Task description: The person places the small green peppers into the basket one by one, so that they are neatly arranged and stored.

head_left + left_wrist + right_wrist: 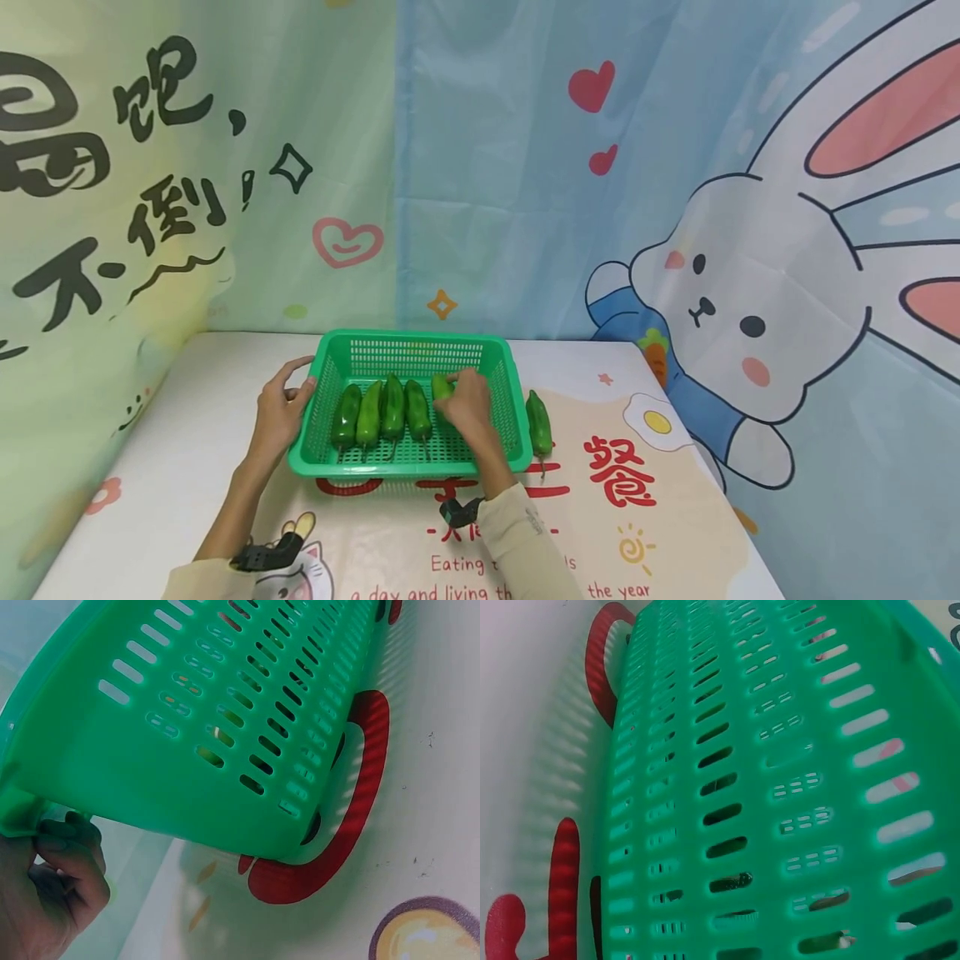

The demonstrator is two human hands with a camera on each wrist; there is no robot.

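A green plastic basket point(412, 475) with slotted walls stands on the table. My left hand point(281, 408) holds its left rim; in the left wrist view the fingers point(71, 862) curl at the basket's edge. Several green chili peppers point(393, 407) lie side by side in the left and middle of the basket, stems toward me. Inside the right part, my right hand point(468, 404) pinches another green chili pepper point(441, 387), partly hidden by the fingers. The right wrist view is filled by the basket's outer wall point(727, 780), which hides that hand.
One more green chili pepper point(538, 423) lies on the table just right of the basket. The tabletop point(600, 542) has a printed cover with red characters and cartoons. Behind it hangs a printed cloth point(480, 167) with a rabbit.
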